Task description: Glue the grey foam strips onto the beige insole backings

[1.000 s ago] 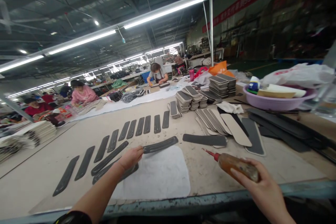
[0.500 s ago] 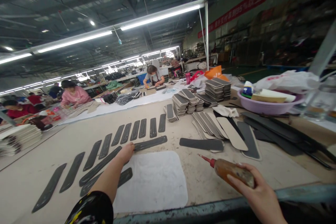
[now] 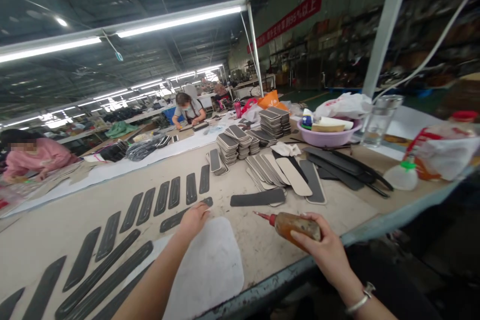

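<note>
Bottle (image 3: 290,227), smudged amber, within curled fingers (image 3: 318,218) of right hand (image 3: 330,255); left hand (image 3: 194,221) at glossy round-ended strip (image 3: 173,221), finger grip unclear.

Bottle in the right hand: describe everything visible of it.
The bottle has a rounded, amber-brown body, seemingly translucent and darkly smudged, with a red collar and a thin, tapering red nozzle. It lies nearly level in the right hand, gripped around its base end, nozzle pointing left and slightly up. It is on the near side of a loose dark strip, apart from it; any contact with the table is unclear.
</note>
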Demonstrator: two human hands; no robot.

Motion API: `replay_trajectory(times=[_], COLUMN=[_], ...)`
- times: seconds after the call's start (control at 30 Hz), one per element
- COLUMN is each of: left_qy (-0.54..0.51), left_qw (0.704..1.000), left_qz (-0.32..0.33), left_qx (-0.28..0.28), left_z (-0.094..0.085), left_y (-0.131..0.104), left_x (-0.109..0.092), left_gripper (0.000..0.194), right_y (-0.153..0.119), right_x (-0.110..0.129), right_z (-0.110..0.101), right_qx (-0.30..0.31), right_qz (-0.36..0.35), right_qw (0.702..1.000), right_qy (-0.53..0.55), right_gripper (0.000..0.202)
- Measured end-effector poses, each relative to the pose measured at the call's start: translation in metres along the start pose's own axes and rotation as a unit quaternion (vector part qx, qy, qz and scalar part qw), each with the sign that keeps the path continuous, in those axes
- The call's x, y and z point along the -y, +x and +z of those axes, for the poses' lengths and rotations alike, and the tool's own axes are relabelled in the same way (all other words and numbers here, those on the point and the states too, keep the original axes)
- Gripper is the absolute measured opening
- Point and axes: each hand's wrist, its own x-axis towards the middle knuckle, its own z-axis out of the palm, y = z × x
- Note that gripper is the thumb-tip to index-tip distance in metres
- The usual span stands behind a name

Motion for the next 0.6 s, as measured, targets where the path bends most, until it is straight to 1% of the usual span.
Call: replay_trajectory(times=[0.07,0.1,0.13,0.2,0.27,0.43,0.53,0.6], left_qy=[-0.014,-0.016,-0.017,-0.010,0.004,0.048,0.068,0.076], left_qw=[0.998,0.996,0.994,0.991,0.989,0.988,0.988,0.988], left_qz=[0.064,0.089,0.107,0.131,0.142,0.140,0.128,0.123], left_qx=[0.004,0.007,0.011,0.020,0.030,0.053,0.054,0.050], left_z=[0.009,0.012,0.016,0.021,0.025,0.029,0.026,0.020], left_y=[0.016,0.023,0.030,0.043,0.052,0.066,0.067,0.065], left_x=[-0.036,-0.051,-0.064,-0.080,-0.088,-0.091,-0.096,-0.102], left_gripper=[0.029,0.029,0.029,0.029,0.029,0.026,0.023,0.020], right_y=[0.000,0.000,0.000,0.000,0.001,0.001,0.001,0.001], right_x=[0.001,0.002,0.002,0.004,0.007,0.013,0.015,0.016], right_z=[-0.002,-0.003,-0.005,-0.008,-0.010,-0.015,-0.016,-0.017], right_qx=[-0.002,-0.006,-0.009,-0.018,-0.024,-0.021,-0.021,-0.021], right_qz=[0.003,0.005,0.004,-0.001,-0.009,-0.011,-0.004,0.000], right_qw=[1.000,1.000,1.000,0.999,0.999,0.997,0.996,0.996], right_qy=[0.010,0.013,0.017,0.030,0.044,0.075,0.087,0.091], right_gripper=[0.047,0.047,0.047,0.045,0.044,0.041,0.041,0.042])
